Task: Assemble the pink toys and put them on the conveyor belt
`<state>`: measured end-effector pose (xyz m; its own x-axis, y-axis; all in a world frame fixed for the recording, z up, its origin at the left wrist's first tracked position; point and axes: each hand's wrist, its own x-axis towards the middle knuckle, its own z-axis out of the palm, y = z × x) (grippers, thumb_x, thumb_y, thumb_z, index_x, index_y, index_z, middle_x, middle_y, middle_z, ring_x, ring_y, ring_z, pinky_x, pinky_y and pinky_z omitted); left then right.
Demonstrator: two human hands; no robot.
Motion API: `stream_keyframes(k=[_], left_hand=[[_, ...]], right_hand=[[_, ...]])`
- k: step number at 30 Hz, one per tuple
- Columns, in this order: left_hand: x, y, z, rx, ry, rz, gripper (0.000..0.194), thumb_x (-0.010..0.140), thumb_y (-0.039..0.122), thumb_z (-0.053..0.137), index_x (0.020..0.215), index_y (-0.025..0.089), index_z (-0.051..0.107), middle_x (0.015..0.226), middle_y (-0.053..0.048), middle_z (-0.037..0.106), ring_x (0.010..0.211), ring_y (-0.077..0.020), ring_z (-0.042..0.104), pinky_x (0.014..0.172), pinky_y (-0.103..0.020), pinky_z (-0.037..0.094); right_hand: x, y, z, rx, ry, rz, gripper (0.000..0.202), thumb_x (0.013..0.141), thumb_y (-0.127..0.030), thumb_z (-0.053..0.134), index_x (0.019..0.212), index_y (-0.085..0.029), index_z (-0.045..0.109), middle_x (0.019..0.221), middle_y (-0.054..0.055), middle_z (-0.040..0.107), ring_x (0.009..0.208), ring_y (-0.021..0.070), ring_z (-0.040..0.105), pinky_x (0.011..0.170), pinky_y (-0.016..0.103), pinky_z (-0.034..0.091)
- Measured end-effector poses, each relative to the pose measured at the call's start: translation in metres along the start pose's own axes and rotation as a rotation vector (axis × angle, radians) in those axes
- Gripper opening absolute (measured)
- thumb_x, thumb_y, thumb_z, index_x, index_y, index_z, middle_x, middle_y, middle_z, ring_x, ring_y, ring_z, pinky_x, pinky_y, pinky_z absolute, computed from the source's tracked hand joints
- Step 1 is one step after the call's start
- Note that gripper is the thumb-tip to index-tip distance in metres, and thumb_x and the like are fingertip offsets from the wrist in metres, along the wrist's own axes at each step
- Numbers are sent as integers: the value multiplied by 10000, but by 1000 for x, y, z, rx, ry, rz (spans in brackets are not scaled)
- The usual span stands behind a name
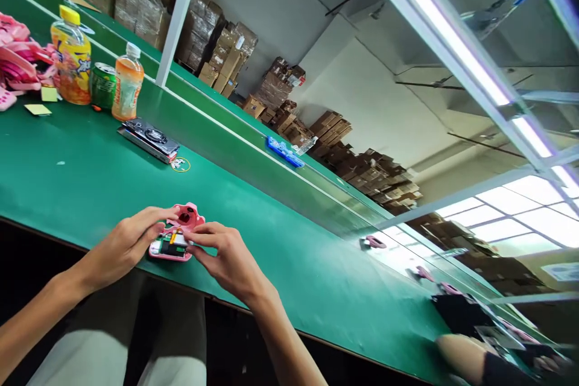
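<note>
A small pink device (170, 257) lies opened on the green table near its front edge. White, green and black parts and a yellow-orange strip show inside it. Its pink cover (190, 212), with rounded bumps, stands raised at the far side. My left hand (136, 238) has its fingertips pinched on the left side of the cover. My right hand (226, 253) is closed on the right side of the device, thumb low and fingers near the cover's lower edge. The exact contact points are partly hidden.
Beyond my hands lies a flat dark box (151, 139) with a cable on top. Drink bottles (129, 81), a green can (104, 85) and pink parts (22, 57) stand at the back left. A blue item (284, 151) lies past the divider. Another person's arm (465, 357) shows at lower right.
</note>
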<state>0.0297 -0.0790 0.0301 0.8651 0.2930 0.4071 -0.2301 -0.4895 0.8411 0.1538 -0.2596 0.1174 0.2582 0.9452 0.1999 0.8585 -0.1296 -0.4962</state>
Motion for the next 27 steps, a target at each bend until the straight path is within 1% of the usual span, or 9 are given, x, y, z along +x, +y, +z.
stream_keyframes(k=[1,3,6,8,12,16,23,25,27], left_hand=[[-2,0,0,44,29,12,387,1019,425,462,1345,291,618,1404,-49,619,1308,-248,561,1114,-389,458],[-3,-2,2,117,17,40,376,984,429,538,1322,298,638,1394,-47,620,1306,-257,548,1116,-404,457],[-3,-3,8,128,-15,4,309,1006,413,490,1158,276,721,1205,-41,709,1136,-231,639,992,-347,528],[-1,-3,10,109,23,-41,325,1014,405,458,1027,252,744,1068,-32,738,1013,-215,676,903,-314,544],[0,-3,10,103,63,-83,328,996,424,474,925,238,736,974,-19,747,918,-205,693,814,-292,535],[0,-1,9,139,64,-94,366,1002,453,451,923,227,727,962,-30,743,914,-210,696,811,-301,524],[-2,-3,12,187,56,-81,416,1020,477,419,933,214,729,984,-54,744,938,-225,699,838,-323,550],[-6,-7,12,200,24,-39,406,1024,471,423,1025,219,742,1070,-63,743,1031,-237,686,921,-354,551],[-11,-11,11,233,-44,25,367,1009,464,478,1198,255,712,1218,-63,707,1153,-250,644,1012,-386,529]], right_hand=[[1,1,1,6,11,0,273,921,-173,680,1158,-290,749,1141,35,747,1039,167,700,947,315,550],[3,4,5,16,48,-11,292,928,-173,673,1167,-325,745,1131,29,739,1031,166,697,931,319,557],[1,10,14,56,105,-40,308,933,-156,659,1179,-323,742,1112,38,731,1014,164,692,902,303,567],[-4,14,23,47,132,-41,314,938,-139,641,1183,-306,743,1096,49,724,989,165,688,878,296,574],[-16,23,40,-29,139,-30,346,956,-109,589,1218,-291,723,1080,59,712,960,165,668,832,294,583],[-20,24,50,-166,118,-80,374,944,-54,561,1226,-257,699,1074,69,700,950,177,640,810,311,583],[-16,14,49,-363,7,-79,345,934,-27,538,1201,-204,667,1088,84,677,953,206,608,811,333,590],[-15,10,47,-411,-28,-73,353,928,-15,525,1206,-190,655,1100,96,671,970,221,600,832,361,594],[-14,4,44,-435,-59,-61,381,907,5,521,1221,-174,641,1113,113,665,992,240,590,869,400,594]])
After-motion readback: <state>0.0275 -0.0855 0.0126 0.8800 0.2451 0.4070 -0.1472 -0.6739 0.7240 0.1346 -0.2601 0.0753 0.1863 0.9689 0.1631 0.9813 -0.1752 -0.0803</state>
